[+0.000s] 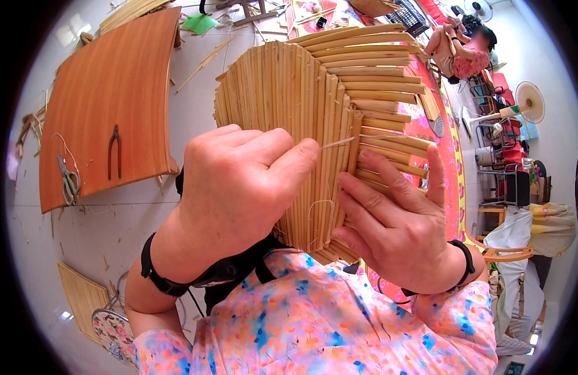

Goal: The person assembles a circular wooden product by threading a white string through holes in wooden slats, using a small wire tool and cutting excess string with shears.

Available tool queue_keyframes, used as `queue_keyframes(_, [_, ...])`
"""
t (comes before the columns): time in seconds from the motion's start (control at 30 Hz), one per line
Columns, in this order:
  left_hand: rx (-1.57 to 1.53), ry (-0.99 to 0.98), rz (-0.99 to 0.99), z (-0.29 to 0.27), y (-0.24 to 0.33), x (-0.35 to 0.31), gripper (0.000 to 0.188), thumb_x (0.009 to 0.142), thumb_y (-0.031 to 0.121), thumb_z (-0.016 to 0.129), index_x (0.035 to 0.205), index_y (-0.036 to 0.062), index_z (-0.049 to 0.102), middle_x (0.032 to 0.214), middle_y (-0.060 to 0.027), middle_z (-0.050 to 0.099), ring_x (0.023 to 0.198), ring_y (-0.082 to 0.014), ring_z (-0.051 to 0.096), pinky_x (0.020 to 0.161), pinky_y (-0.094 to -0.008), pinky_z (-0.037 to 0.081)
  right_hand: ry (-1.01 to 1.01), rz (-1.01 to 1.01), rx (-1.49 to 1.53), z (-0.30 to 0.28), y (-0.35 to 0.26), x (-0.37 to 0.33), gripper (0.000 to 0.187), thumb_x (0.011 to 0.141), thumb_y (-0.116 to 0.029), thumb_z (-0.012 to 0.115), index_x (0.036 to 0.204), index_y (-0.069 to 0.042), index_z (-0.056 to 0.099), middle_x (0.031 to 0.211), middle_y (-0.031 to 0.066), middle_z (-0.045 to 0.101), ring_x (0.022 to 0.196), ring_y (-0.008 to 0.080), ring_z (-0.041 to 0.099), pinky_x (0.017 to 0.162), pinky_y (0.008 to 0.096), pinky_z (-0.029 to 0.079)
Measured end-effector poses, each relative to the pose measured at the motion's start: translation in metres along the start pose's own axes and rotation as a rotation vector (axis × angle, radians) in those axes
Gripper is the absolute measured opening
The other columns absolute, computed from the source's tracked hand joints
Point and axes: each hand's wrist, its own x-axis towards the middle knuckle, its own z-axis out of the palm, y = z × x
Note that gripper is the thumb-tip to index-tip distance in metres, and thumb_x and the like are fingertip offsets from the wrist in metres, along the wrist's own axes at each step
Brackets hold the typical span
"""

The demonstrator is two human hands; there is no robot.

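A stiff piece made of pale yellow straw-like stalks (273, 81), laid side by side, is in front of my chest. Loose stalk ends (370, 69) fan out along its right side. My left hand (248, 172) is closed in a fist over the piece, pinching a thin pale string (337, 144) between thumb and fingers. The string runs right to a narrow crosswise band of stalks. My right hand (398, 222) lies on the right part of the piece with fingers stretched and spread, one raised near the stalk ends. A loose loop of string shows between the hands.
A brown wooden board (108, 81) at the left bears green-handled scissors (70, 181) and dark tongs or pincers (115, 150). Cut stalks lie scattered on the tiled floor. A pink patterned cloth, a fan (529, 102), chairs and another person (464, 53) are at the right.
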Motion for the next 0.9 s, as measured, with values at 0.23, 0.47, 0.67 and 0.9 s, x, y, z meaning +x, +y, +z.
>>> queue_keyframes(0.23, [0.027, 0.007, 0.021, 0.000, 0.001, 0.001, 0.021, 0.070, 0.003, 0.072, 0.090, 0.0062, 0.070, 0.058, -0.0024, 0.046, 0.047, -0.0201, 0.047, 0.044, -0.0329, 0.034, -0.014, -0.006, 0.002, -0.001, 0.000, -0.001, 0.035, 0.085, -0.039, 0.064, 0.101, -0.009, 0.073, 0.112, 0.0008, 0.069, 0.122, 0.0252, 0.056, 0.115, 0.0647, 0.011])
queue_keyframes(0.47, [0.166, -0.070, 0.095, -0.011, 0.014, 0.013, 0.019, 0.069, 0.007, 0.065, 0.088, 0.0033, 0.070, 0.057, -0.0014, 0.044, 0.048, -0.0191, 0.047, 0.044, -0.0320, 0.034, 0.008, -0.010, -0.011, 0.002, 0.000, -0.002, 0.035, 0.086, -0.039, 0.063, 0.100, -0.009, 0.073, 0.113, 0.0011, 0.069, 0.123, 0.0257, 0.055, 0.114, 0.0660, 0.009])
queue_keyframes(0.67, [0.060, -0.128, 0.103, -0.004, 0.007, 0.024, 0.016, 0.070, 0.005, 0.066, 0.085, 0.0042, 0.069, 0.059, -0.0027, 0.050, 0.049, -0.0203, 0.051, 0.045, -0.0334, 0.036, 0.020, -0.015, 0.017, 0.003, 0.003, -0.001, 0.034, 0.084, -0.037, 0.066, 0.097, -0.007, 0.073, 0.112, 0.0019, 0.069, 0.124, 0.0254, 0.054, 0.114, 0.0675, 0.008])
queue_keyframes(0.9, [-0.021, -0.252, 0.049, -0.014, -0.005, 0.026, 0.011, 0.075, 0.003, 0.070, 0.086, 0.0054, 0.069, 0.066, -0.0060, 0.062, 0.052, -0.0248, 0.055, 0.048, -0.0335, 0.041, 0.099, -0.046, 0.137, 0.007, 0.003, -0.003, 0.027, 0.080, -0.032, 0.069, 0.089, -0.007, 0.072, 0.105, 0.0018, 0.070, 0.121, 0.0245, 0.058, 0.114, 0.0684, 0.008])
